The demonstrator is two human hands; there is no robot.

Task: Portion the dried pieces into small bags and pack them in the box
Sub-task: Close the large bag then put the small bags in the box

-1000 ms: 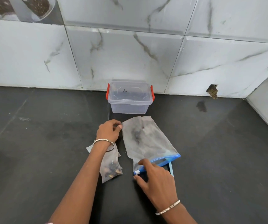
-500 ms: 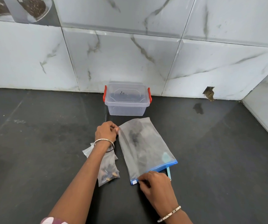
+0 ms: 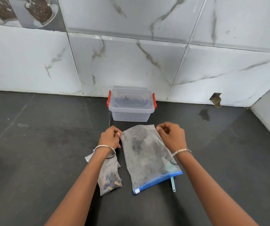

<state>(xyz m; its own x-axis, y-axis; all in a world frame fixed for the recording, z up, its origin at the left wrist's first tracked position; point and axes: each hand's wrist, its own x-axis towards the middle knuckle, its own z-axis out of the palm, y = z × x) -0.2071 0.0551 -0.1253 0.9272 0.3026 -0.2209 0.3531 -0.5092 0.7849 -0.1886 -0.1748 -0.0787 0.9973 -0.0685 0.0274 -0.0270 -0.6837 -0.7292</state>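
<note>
Dark surface (image 3: 33,160). Large zip bag (image 3: 147,157) lies flat, blue seal nearest; left hand (image 3: 109,137) and right hand (image 3: 171,136) pinch its far corners. Small bags (image 3: 109,170) holding dried pieces (image 3: 110,183) just beside it, under left wrist. Lidded clear box (image 3: 131,110), red clasps, at wall (image 3: 131,62).
</note>
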